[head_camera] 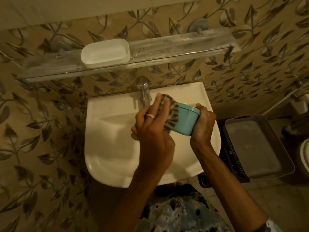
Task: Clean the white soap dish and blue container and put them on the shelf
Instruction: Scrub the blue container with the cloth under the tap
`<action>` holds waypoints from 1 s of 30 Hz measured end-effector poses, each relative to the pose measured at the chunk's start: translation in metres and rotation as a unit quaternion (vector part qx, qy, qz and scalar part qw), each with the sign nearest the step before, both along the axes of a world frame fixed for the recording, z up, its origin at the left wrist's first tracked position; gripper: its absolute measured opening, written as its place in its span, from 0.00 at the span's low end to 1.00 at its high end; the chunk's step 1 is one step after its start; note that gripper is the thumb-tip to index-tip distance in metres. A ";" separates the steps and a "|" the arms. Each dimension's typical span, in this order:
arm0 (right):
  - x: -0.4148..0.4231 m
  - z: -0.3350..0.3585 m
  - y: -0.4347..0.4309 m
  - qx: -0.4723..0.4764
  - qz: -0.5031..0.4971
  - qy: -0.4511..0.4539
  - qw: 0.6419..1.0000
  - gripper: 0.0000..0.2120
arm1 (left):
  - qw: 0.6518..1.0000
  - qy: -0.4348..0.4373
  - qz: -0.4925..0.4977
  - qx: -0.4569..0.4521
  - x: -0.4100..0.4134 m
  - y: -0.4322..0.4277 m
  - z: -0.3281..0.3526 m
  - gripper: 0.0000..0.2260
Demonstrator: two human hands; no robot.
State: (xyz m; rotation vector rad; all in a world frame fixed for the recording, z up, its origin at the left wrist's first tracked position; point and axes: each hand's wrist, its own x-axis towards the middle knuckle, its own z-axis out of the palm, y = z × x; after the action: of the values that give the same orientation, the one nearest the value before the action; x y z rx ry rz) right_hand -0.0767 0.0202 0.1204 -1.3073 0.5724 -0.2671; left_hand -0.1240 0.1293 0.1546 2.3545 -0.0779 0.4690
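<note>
Blue container (184,120) is up over the sink (117,148), just in front of the tap (143,91), lying on its side. My right hand (203,124) has it by the far end, fingers closed round it. My left hand (150,129) presses a striped cloth (172,114) against the other end, fingers flat and spread on top of the cloth, so they are pinning it, not clenched.

White soap dish (105,53) already sits on the shelf (175,47), left of centre. I judge that half done; this is the wiping of the second piece.

How I'd run it:
- Keep the right hand's grip firm. It looks wet, so slip is the risk.
- Work the cloth along each face, then rotate the container in the right hand rather than chasing round it with the left.
- Stay over the sink so a drop lands there, not on the floor.
- Get the lid seam and corners; can't tell from here whether they're clean.
- Free shelf space lies right of the dish.

Grey basket (255,148) at right: not involved.
</note>
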 end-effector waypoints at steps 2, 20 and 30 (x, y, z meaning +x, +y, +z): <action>-0.002 -0.003 0.000 -0.004 0.001 0.016 1.000 0.15 | 0.995 0.047 0.019 -0.090 0.006 0.006 -0.002 0.34; -0.009 -0.011 -0.002 -0.011 -0.015 -0.003 1.000 0.19 | 0.997 0.056 -0.012 -0.048 0.000 -0.001 0.001 0.32; -0.039 -0.038 -0.011 -0.132 0.089 -0.045 0.986 0.21 | 0.986 0.036 -0.116 0.113 -0.039 -0.040 0.012 0.28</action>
State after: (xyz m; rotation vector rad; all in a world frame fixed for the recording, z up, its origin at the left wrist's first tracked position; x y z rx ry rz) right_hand -0.1162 0.0096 0.0826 -1.5837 0.3477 -0.2589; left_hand -0.1630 0.0893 0.1664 2.5394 -0.3858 0.2717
